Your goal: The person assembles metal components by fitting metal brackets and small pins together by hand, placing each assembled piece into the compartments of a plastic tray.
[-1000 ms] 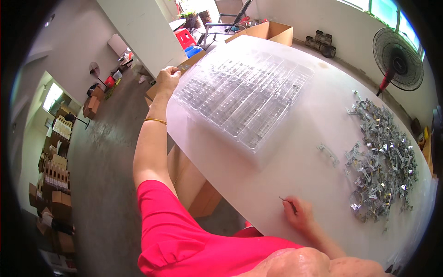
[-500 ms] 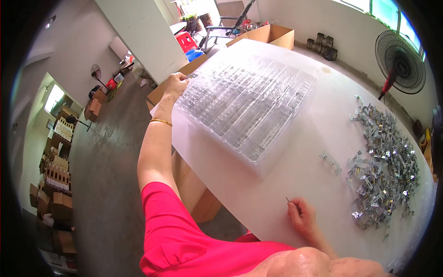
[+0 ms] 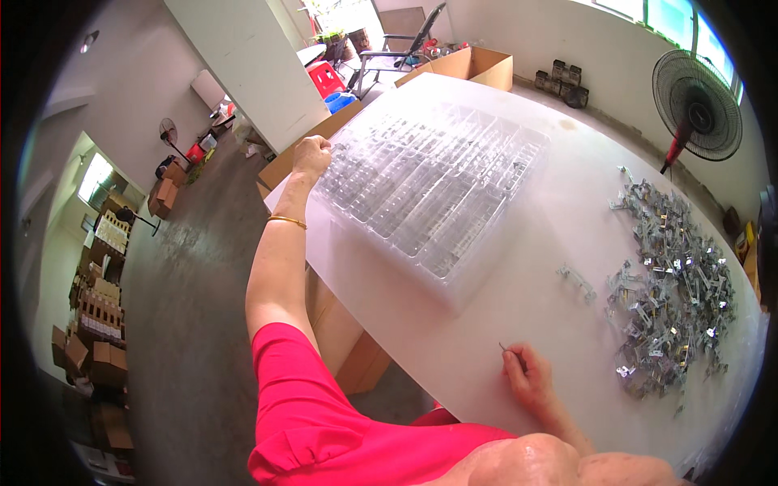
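Observation:
At the left far side of the clear plastic tray, my left hand is closed in a pinch. A small grey metal bracket shows right at its fingertips, over the tray's edge. Rows of similar metal pieces fill the tray's long narrow compartments. My right hand rests low over the near part of the white table. Its fingers are pinched on a small metal piece, of which only a thin dark tip pokes out. Palm and curled fingers hide the remainder of that piece.
A big heap of loose metal brackets covers the table's right side. Several linked brackets lie between heap and tray. Beyond the table stand a black pedestal fan, an open cardboard box and a folding chair.
My left hand's fingertips, with the bracket, have come down slightly to the tray's edge. The right hand keeps its pinch and has hardly moved. The whole view has shifted a little.

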Motion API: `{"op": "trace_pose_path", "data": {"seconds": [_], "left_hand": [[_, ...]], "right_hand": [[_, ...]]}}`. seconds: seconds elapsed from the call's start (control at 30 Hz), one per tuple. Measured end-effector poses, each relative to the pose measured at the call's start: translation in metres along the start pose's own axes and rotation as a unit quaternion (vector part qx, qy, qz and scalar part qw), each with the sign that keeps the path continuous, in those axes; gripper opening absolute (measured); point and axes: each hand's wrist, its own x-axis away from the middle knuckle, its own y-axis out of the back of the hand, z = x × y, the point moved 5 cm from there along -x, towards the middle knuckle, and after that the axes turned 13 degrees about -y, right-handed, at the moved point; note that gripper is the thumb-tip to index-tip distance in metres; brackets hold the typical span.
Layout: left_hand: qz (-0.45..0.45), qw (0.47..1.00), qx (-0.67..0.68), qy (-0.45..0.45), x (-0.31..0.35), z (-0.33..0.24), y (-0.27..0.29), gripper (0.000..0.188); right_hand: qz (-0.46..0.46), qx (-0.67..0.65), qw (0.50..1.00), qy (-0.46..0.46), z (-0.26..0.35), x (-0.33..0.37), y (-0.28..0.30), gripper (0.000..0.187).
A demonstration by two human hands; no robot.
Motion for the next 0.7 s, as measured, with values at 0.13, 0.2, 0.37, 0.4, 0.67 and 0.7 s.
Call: {"op": "trace_pose_path", "data": {"seconds": [0.13, 0.2, 0.37, 0.4, 0.67, 0.7], "left_hand": [[-0.061, 0.997, -0.022, -0.043, 0.013, -0.030, 0.022, 0.016], [-0.103, 0.989, -0.045, -0.100, 0.016, -0.050, 0.035, 0.014], [-0.188, 0.959, 0.058, -0.202, 0.067, -0.199, 0.108, 0.015], [-0.201, 0.945, 0.077, -0.247, 0.087, -0.232, 0.116, 0.015], [-0.028, 0.811, 0.301, -0.501, 0.232, -0.421, 0.051, 0.025], [-0.012, 0.817, 0.318, -0.481, 0.233, -0.431, 0.025, 0.025]], "right_hand": [[-0.007, -0.017, 1.000, -0.024, 0.001, 0.008, -0.002, 0.010], [0.001, -0.018, 1.000, -0.025, -0.001, 0.000, -0.002, 0.011], [0.014, -0.005, 1.000, -0.008, 0.016, 0.000, 0.003, 0.013], [-0.005, -0.008, 1.000, -0.026, 0.014, 0.000, 0.005, 0.013], [-0.019, -0.001, 0.992, 0.121, 0.001, 0.001, -0.002, 0.013], [-0.023, -0.001, 0.992, 0.121, 0.003, 0.004, -0.001, 0.013]]}}
